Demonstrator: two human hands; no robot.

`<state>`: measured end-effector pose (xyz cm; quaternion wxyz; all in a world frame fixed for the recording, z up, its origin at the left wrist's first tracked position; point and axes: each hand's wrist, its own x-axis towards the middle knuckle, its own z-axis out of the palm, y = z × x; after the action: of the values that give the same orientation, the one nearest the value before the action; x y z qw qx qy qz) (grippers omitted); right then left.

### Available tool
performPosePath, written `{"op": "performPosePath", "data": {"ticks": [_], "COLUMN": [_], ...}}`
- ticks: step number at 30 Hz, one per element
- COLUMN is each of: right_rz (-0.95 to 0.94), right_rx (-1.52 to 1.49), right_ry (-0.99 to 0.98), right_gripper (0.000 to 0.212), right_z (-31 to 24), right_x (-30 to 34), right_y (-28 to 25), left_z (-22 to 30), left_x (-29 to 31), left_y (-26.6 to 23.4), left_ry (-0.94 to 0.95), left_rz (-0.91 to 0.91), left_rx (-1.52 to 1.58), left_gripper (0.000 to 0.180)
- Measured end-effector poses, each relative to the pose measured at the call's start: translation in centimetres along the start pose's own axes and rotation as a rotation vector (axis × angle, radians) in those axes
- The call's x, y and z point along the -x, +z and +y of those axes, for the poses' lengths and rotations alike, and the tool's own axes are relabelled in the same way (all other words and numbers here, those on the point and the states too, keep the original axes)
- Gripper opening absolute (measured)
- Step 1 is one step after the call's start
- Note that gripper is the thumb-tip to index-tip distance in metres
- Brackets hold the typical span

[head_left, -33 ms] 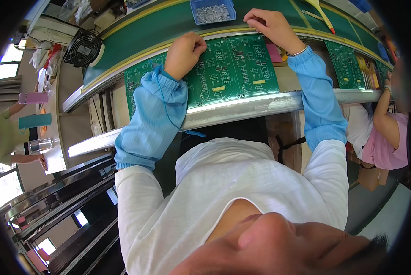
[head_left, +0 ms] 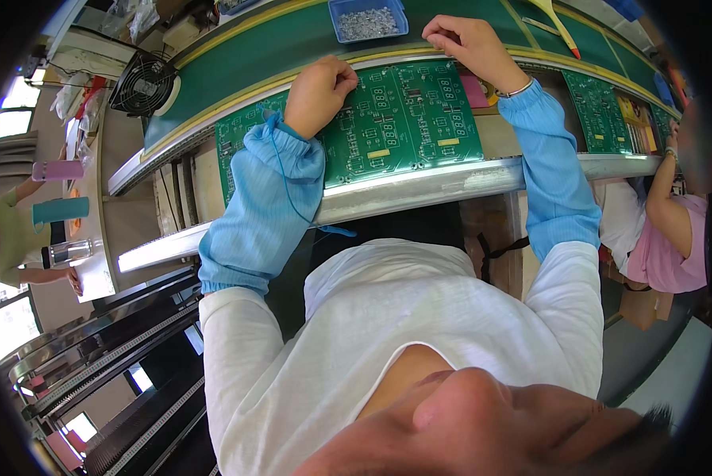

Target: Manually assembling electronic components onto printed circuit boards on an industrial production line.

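A large green circuit board panel [head_left: 407, 119] with digit displays and small parts lies across the metal rails. Over its upper left portion is my left hand [head_left: 318, 91], closed, with thumb and fingertips drawn together; anything between them is hidden. My right hand [head_left: 477, 49] hovers beyond the panel's upper right corner, fingers curled in toward the thumb, and what they hold, if anything, cannot be made out. Just left of it, a blue bin [head_left: 369, 36] of small clear parts rests on the green belt [head_left: 277, 49]. Blue sleeve covers run over both forearms.
The near metal rail [head_left: 427, 184] passes in front of me. A black fan [head_left: 143, 83] stands at the left. On the right are another board [head_left: 596, 111], a yellow-handled brush [head_left: 561, 28] and a co-worker's arm [head_left: 664, 186]. Another person is at the far left.
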<state>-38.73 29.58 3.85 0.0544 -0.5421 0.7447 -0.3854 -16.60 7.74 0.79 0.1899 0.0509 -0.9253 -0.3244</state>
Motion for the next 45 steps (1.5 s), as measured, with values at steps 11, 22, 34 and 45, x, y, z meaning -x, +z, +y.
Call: {"op": "performPosePath", "data": {"ticks": [11, 22, 34, 45], "right_rz": [-0.144, -0.257, -0.299, -0.280], "right_rx": [0.081, 0.069, 0.108, 0.196], "right_ry": [-0.088, -0.105, -0.153, -0.152], "right_gripper": [0.012, 0.011, 0.012, 0.011], "right_z": [0.9, 0.8, 0.0, -0.5], "right_x": [0.5, 0.8, 1.1, 1.4], "right_y": [-1.0, -1.0, 0.3, 0.5], "left_z": [0.3, 0.5, 0.6, 1.1], "left_x": [0.0, -0.1, -0.2, -0.1], "left_y": [-0.2, -0.2, -0.3, -0.6], "left_ry": [0.022, 0.069, 0.030, 0.044], "left_rz": [-0.009, -0.029, -0.027, -0.102], "left_rx": [0.004, -0.062, -0.045, -0.092], "left_gripper": [0.007, 0.008, 0.006, 0.009]}}
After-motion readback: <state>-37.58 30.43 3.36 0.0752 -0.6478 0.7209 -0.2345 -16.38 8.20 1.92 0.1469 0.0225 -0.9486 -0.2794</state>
